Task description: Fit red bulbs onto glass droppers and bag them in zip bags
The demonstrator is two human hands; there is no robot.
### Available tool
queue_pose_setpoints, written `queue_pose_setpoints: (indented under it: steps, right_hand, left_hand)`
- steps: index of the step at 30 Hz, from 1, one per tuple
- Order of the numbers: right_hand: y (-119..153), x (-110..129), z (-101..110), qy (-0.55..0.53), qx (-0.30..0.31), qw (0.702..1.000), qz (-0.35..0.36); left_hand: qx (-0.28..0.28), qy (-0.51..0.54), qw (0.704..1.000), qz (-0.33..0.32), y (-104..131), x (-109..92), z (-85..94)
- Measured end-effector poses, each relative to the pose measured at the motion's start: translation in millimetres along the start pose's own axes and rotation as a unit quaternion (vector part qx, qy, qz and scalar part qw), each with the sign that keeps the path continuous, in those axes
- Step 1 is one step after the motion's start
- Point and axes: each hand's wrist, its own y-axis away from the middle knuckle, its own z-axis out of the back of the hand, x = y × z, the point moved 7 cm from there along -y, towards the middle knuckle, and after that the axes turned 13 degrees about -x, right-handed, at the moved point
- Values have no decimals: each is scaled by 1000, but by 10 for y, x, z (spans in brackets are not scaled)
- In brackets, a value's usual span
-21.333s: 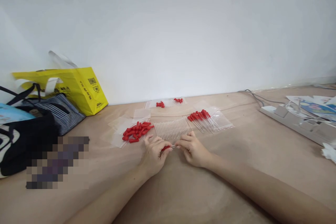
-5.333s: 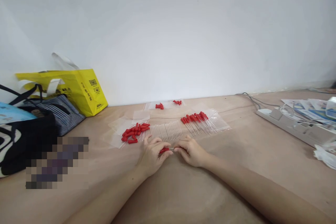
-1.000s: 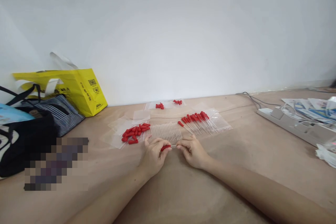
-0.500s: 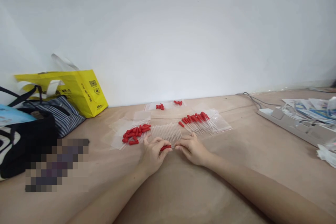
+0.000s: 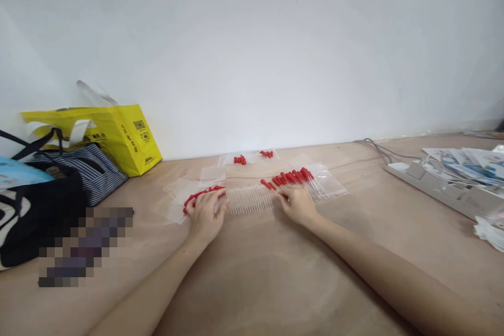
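My left hand reaches over a pile of red rubber bulbs on clear plastic bags; its fingers are apart, and the fingertips touch the pile. Between my hands lies a row of thin glass tubes, side by side. My right hand is closed at the left end of a row of glass droppers with red bulbs. It pinches a dropper whose red bulb points up and left. Most of that dropper's tube is hidden by the fingers.
Small bags with more red bulbs lie near the wall. At left stand a yellow bag, a striped pouch and a black bag. A white power strip with cables and printed packets sits at right.
The dropper held between both hands has gone with my right hand up to the dropper row. My left hand has let go and moved left onto the red bulbs.
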Motion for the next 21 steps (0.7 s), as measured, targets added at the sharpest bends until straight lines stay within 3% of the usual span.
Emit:
queue_pose_setpoints:
  steps: [3, 7, 14, 21]
  right_hand:
    - [-106, -167, -61, 52, 2, 996, -78]
    - [-162, -232, -129, 109, 6, 987, -118]
    - [-186, -240, -208, 135, 41, 980, -141]
    - [-281, -216, -275, 137, 31, 979, -149]
  left_hand:
    - [-1, -99, 994, 49, -74, 267, 45]
    - [9, -172, 979, 107, -113, 485, 101]
    - [0, -169, 983, 77, -99, 416, 16]
    - [-19, -168, 984, 48, -87, 400, -42]
